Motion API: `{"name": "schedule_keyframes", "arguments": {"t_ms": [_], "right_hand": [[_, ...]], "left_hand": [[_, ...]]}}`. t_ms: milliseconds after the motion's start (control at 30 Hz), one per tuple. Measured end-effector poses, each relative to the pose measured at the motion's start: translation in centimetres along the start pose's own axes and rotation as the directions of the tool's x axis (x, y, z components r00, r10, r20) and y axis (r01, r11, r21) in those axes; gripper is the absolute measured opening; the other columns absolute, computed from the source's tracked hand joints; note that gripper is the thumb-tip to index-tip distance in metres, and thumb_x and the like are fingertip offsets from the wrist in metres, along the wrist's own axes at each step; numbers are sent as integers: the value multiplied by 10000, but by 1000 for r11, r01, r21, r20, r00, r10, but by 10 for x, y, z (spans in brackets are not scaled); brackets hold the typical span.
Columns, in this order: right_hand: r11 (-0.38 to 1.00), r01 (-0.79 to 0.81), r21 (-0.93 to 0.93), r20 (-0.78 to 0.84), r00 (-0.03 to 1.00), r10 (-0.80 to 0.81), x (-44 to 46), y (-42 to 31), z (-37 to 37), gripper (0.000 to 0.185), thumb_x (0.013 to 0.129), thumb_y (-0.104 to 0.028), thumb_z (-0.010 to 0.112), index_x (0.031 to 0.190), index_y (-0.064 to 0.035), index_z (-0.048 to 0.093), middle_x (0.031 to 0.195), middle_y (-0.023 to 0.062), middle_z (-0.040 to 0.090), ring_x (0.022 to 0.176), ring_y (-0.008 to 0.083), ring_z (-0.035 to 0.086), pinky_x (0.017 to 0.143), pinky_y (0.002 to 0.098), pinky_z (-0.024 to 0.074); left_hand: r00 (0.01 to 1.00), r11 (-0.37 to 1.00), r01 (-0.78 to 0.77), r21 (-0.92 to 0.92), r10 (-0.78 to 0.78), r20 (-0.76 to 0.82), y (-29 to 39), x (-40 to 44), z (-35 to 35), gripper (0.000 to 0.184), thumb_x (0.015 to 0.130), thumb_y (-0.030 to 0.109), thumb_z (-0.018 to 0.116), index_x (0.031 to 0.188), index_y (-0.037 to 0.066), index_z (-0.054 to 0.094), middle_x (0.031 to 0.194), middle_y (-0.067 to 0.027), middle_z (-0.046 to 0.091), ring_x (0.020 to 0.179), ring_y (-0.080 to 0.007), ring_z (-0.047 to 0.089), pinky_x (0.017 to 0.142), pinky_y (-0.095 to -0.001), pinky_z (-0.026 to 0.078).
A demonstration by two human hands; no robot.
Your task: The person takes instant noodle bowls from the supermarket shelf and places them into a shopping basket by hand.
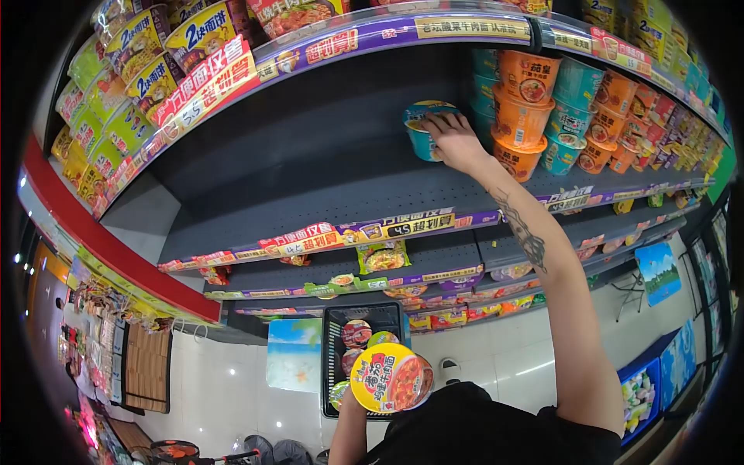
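My right hand reaches onto the dark shelf with its fingers wrapped over the top of a teal noodle cup. That cup stands just left of stacked orange cups and more teal cups. Low in the view, my left hand is mostly hidden beneath a noodle cup with a yellow lid, which it holds near my body. Behind and below that cup is a black basket with several red and green cups in it.
Purple and white price strips edge the shelves. Cups fill the upper left shelf, and a green packet lies lower down. A blue picture-topped stool is beside the basket. At right stands a blue bin.
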State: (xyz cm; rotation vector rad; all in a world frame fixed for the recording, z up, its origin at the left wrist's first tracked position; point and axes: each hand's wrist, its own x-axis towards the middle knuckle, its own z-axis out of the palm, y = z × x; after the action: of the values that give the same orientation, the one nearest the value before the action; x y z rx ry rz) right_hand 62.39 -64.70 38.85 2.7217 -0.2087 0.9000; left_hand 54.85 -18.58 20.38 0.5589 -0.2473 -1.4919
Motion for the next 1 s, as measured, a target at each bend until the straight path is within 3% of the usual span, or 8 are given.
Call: {"name": "schedule_keyframes", "arguments": {"t_ms": [133, 633, 733, 833, 900, 933, 967, 1000], "right_hand": [[996, -89, -23, 162, 982, 91, 17, 16, 32, 647, 856, -201, 701, 1433, -110, 423, 1520, 94, 421, 1378, 322, 393, 1158, 500, 286], [992, -110, 70, 220, 971, 92, 41, 31, 43, 722, 786, -189, 753, 1422, -140, 414, 1480, 140, 455, 1400, 350, 394, 1189, 504, 269], [998, -69, 10, 126, 990, 67, 39, 30, 45, 790, 780, -241, 772, 1439, -73, 369, 1505, 196, 388, 1467, 374, 274, 1208, 565, 193], [979, 82, 184, -146, 988, -55, 28, -22, -12, 561, 831, -261, 749, 1290, -7, 548, 1465, 210, 453, 1456, 366, 315, 1176, 522, 265], [728, 161, 667, -147, 986, -84, 2, -80, -72, 285, 856, -178, 739, 1063, -7, 645, 1294, 189, 614, 1343, 355, 500, 1129, 500, 355], [687, 312, 657, -219, 950, -222, -14, -104, -95, 274, 839, -155, 746, 1044, -7, 641, 1247, 176, 647, 1325, 363, 524, 1159, 506, 320], [571, 332, 751, -181, 935, -305, -34, -131, -119, 326, 803, -161, 771, 1066, -13, 646, 1256, 172, 648, 1345, 358, 507, 1181, 526, 281], [470, 345, 812, -144, 900, -412, -55, -154, -141, 408, 763, -183, 803, 1112, -32, 653, 1287, 161, 635, 1341, 351, 512, 1183, 549, 269]], "left_hand": [[999, 999, -41, -9, 40, -29, -10, -11, -17, 489, 1082, 342, 337, 1446, 40, 458, 1372, -187, 586, 1230, -281, 598, 1053, -450, 497], [991, 984, -123, -130, 116, -59, -23, -42, -72, 471, 1080, 333, 357, 1436, 53, 483, 1386, -186, 575, 1264, -260, 573, 1074, -444, 477], [984, 965, -172, -197, 161, -73, 0, -29, -68, 467, 1079, 332, 361, 1434, 56, 488, 1388, -186, 573, 1271, -256, 568, 1079, -442, 473], [957, 904, -286, -318, 249, -151, 15, -24, -66, 464, 1079, 330, 365, 1432, 58, 493, 1391, -186, 571, 1278, -252, 563, 1083, -441, 469], [918, 824, -390, -410, 318, -235, -18, -51, -76, 461, 1078, 329, 368, 1431, 60, 497, 1393, -185, 570, 1282, -249, 560, 1086, -440, 466], [811, 901, -407, -146, 283, -513, -4, -50, -41, 418, 1075, 293, 401, 1379, 50, 554, 1323, -165, 630, 1158, -224, 647, 995, -408, 539], [739, 931, -359, -65, 240, -630, 16, -49, -12, 348, 1051, 233, 477, 1301, 36, 619, 1219, -137, 694, 1033, -209, 704, 895, -361, 590], [840, 908, -398, -132, 303, -450, 24, -51, -22, 296, 1026, 174, 531, 1253, 28, 651, 1152, -117, 723, 962, -192, 722, 840, -328, 607]]}}
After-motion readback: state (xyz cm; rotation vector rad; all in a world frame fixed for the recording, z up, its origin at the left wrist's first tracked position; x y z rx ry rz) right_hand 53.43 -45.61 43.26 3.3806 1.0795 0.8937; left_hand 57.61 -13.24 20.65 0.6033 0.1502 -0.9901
